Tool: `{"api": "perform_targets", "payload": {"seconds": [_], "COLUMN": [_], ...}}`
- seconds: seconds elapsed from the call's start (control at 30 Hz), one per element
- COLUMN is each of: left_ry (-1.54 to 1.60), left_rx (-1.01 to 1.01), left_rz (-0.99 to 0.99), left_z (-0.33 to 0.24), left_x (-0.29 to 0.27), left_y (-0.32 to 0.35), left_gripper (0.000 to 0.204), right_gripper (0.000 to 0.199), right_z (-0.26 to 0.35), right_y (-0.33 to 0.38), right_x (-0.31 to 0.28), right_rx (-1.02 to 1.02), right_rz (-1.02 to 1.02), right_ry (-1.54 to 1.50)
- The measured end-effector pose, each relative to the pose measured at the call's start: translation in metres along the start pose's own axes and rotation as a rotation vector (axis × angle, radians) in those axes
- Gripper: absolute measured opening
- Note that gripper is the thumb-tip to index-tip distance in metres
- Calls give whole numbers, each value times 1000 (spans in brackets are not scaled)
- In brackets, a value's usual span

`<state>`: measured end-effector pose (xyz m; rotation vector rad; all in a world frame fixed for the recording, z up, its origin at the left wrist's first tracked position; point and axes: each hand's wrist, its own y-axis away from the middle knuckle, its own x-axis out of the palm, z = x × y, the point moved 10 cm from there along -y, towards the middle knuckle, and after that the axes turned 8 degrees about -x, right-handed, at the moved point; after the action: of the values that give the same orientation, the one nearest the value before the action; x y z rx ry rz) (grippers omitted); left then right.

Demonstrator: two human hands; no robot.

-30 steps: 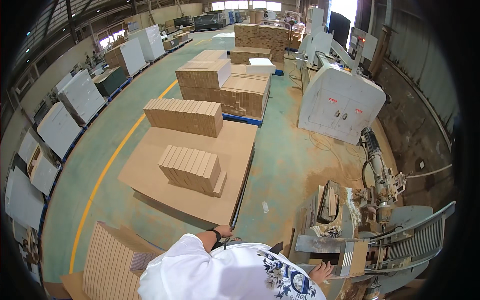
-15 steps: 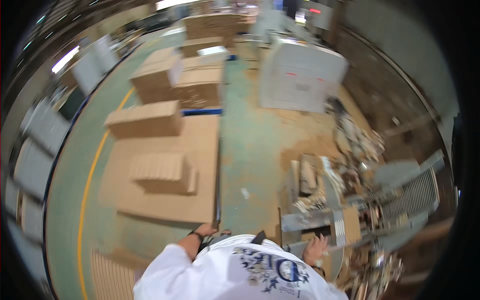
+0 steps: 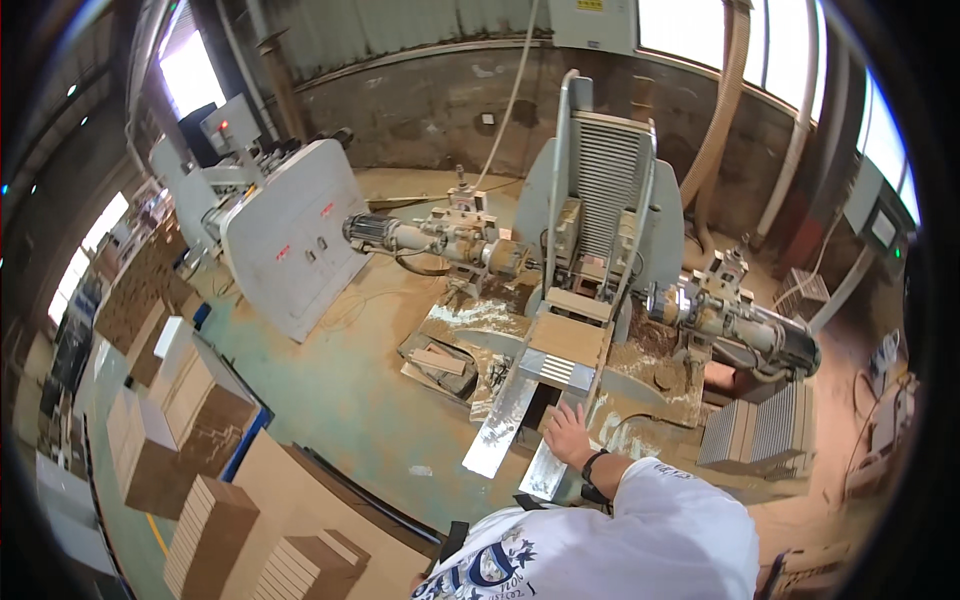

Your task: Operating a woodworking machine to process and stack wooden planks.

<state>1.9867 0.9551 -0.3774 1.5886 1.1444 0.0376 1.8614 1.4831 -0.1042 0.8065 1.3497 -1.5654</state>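
My right hand (image 3: 567,432) is over the lower end of a woodworking machine's sloping metal feed rails (image 3: 503,425), its fingers spread and nothing in them. Just beyond the fingertips lies a short stack of pale-edged strips (image 3: 558,370), with a flat brown board (image 3: 567,338) further up the rails. A tall stack of strips (image 3: 608,175) fills the upright rack at the far end. Only a sliver of my left hand (image 3: 418,580) shows at the lower edge, beside my shirt and the large brown board (image 3: 290,480); its fingers are hidden.
Motor units (image 3: 440,238) flank the rails on both sides. Stacked panels (image 3: 755,430) stand at the right. On the left are bundled brown strips (image 3: 208,535), a pallet of brown blocks (image 3: 215,415) and a white machine cabinet (image 3: 300,235). An offcut tray (image 3: 437,362) sits on the floor.
My view has swung right, from the floor stacks to the machine. My left hand has gone from plain sight to the lower edge. My right hand stays spread by the rails.
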Motion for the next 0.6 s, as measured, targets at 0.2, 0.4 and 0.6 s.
{"api": "perform_targets", "payload": {"seconds": [0.2, 0.4, 0.6], "left_ry": [-39, -77, -95], "left_rx": [13, 33, 47], "left_rz": [12, 31, 26], "left_z": [-41, -64, -62], "left_x": [-11, -15, -14], "left_y": [-9, -14, -16], "left_gripper": [47, 47, 47], "right_gripper": [21, 20, 19], "right_z": [0, -3, -3], "right_y": [-3, -6, -4], "right_x": [3, 3, 5], "right_rx": [2, 8, 8], "right_rz": [31, 14, 12], "right_ry": [-17, -40, -60]}}
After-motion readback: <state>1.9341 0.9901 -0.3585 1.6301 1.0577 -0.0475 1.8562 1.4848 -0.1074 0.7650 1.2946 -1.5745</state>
